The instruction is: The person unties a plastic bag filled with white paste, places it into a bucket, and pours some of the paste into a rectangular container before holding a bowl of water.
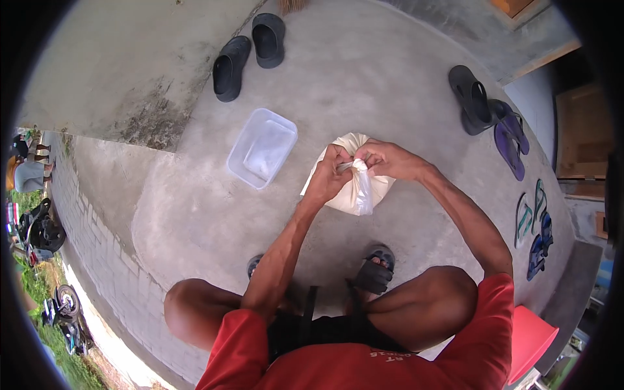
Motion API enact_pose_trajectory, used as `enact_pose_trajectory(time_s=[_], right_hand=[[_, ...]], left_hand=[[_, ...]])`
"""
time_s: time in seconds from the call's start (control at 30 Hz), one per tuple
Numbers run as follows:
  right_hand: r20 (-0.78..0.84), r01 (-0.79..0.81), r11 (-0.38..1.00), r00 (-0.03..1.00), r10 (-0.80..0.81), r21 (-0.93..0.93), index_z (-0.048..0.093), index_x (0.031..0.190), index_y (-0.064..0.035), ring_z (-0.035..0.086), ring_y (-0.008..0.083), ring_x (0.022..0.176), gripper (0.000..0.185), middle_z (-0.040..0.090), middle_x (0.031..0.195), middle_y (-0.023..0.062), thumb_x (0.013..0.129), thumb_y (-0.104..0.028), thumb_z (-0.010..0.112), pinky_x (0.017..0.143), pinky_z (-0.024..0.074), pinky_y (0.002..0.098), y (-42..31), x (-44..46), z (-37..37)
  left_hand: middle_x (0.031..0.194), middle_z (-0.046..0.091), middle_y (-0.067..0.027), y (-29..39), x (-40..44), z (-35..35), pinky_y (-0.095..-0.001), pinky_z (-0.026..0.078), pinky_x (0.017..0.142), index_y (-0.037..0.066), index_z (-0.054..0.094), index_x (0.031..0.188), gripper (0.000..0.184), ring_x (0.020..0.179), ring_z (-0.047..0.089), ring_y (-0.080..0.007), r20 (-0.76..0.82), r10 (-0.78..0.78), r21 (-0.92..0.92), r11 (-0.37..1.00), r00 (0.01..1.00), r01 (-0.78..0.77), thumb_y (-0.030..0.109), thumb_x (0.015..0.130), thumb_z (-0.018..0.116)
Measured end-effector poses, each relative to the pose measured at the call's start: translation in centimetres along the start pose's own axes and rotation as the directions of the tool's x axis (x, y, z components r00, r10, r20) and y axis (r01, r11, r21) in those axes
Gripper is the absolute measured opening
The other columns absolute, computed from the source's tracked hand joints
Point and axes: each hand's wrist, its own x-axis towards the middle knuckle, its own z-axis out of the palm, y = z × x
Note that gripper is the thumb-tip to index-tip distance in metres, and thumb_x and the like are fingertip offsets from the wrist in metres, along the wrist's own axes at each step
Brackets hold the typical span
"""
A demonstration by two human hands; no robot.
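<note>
A cream-coloured, full plastic bag (342, 198) rests on the concrete floor in front of my feet. Its gathered neck is twisted or knotted at the top, and a whitish loose end hangs toward me. My left hand (330, 174) pinches the neck from the left side. From the right, my right hand (387, 160) has its fingers closed on the same knotted part. What fills the bag is hidden. Left of the bag stands a clear rectangular plastic container (262, 148) without a lid, and nothing distinct shows in it.
Black clogs (232, 67) lie beyond the container. More sandals and purple flip-flops (511, 141) line the right side. A red plastic object (532, 341) is by my right elbow. Motorbikes (44, 231) and people (29, 175) are outside at far left.
</note>
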Motion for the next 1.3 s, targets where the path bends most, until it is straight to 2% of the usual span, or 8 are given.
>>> enact_pose_trajectory(time_s=[0.3,0.6,0.67,0.77,0.8,0.87,1.17,1.3], right_hand=[[-0.204,0.108,0.957,0.965,-0.166,-0.271,0.051,0.095,-0.0053,0.055,0.0155,0.084,0.023,0.050,0.094,0.0043,0.078,0.004,0.063,0.074,0.0478,0.0308,0.9,0.4,2.1],[-0.333,0.167,0.921,0.897,-0.289,-0.351,0.047,0.089,-0.0051,0.049,0.0180,0.074,0.022,0.045,0.088,0.0053,0.076,0.007,0.059,0.065,0.0432,0.0337,1.8,0.7,3.3],[-0.341,0.177,0.925,0.892,-0.296,-0.337,0.047,0.089,-0.0049,0.049,0.0175,0.074,0.022,0.045,0.088,0.0051,0.076,0.007,0.060,0.065,0.0433,0.0330,1.9,0.8,3.4],[-0.361,0.176,0.940,0.890,-0.278,-0.291,0.048,0.090,-0.0042,0.049,0.0166,0.074,0.021,0.045,0.088,0.0050,0.076,0.007,0.060,0.065,0.0436,0.0315,1.9,0.7,3.4],[-0.370,0.178,0.943,0.887,-0.278,-0.282,0.049,0.090,-0.0038,0.048,0.0157,0.074,0.020,0.045,0.089,0.0046,0.076,0.007,0.060,0.065,0.0436,0.0308,1.9,0.6,3.5],[-0.379,0.183,0.945,0.883,-0.279,-0.270,0.049,0.091,-0.0034,0.048,0.0149,0.073,0.020,0.044,0.089,0.0042,0.076,0.007,0.060,0.065,0.0437,0.0301,2.0,0.5,3.6],[-0.394,0.219,0.928,0.857,-0.330,-0.301,0.052,0.090,-0.0026,0.045,0.0126,0.071,0.019,0.045,0.089,0.0028,0.076,0.008,0.058,0.061,0.0403,0.0283,2.5,0.1,4.0],[-0.396,0.249,0.909,0.838,-0.375,-0.334,0.053,0.090,-0.0025,0.044,0.0131,0.070,0.019,0.045,0.088,0.0031,0.075,0.008,0.056,0.060,0.0398,0.0286,2.8,0.0,4.1]], left_hand=[[0.097,0.058,-0.0092,0.1,0.3,-0.3,-0.0273,0.047,0.080,0.001,0.042,0.108,0.034,0.093,0.056,-0.0130,0.026,-0.004,-0.014,1.000,1.000,0.005,-0.008,0.085,0.064],[0.105,0.062,-0.0108,1.4,-0.4,0.4,-0.0329,0.050,0.085,0.002,0.048,0.112,0.031,0.096,0.061,-0.0187,-0.015,0.055,0.258,0.965,0.998,-0.049,-0.008,0.085,0.060],[0.104,0.062,-0.0128,1.8,-0.9,0.5,-0.0386,0.045,0.085,0.004,0.058,0.107,0.027,0.098,0.060,-0.0312,0.029,0.466,0.624,0.683,0.884,-0.380,0.002,0.083,0.069],[0.106,0.064,-0.0140,4.2,-2.1,1.5,-0.0378,0.048,0.075,0.004,0.064,0.103,0.022,0.090,0.062,-0.0313,-0.039,0.558,0.864,0.436,0.829,-0.253,0.003,0.081,0.071],[0.106,0.064,-0.0140,3.7,-2.0,1.7,-0.0378,0.048,0.075,0.004,0.064,0.103,0.022,0.090,0.062,-0.0313,-0.038,0.556,0.864,0.436,0.830,-0.253,0.003,0.081,0.071],[0.100,0.067,-0.0132,2.7,-1.8,2.0,-0.0391,0.048,0.074,0.002,0.066,0.098,0.016,0.086,0.064,-0.0305,-0.112,0.352,0.688,0.702,0.929,-0.184,0.006,0.083,0.071],[0.094,0.071,-0.0157,1.6,-0.8,0.6,-0.0322,0.054,0.073,-0.004,0.067,0.104,0.019,0.082,0.070,-0.0212,-0.090,0.092,0.395,0.917,0.992,-0.050,0.003,0.087,0.068],[0.093,0.071,-0.0157,3.2,-0.3,0.3,-0.0327,0.053,0.074,-0.003,0.068,0.106,0.020,0.083,0.070,-0.0217,-0.036,0.069,0.467,0.883,0.997,-0.044,0.002,0.087,0.067]])
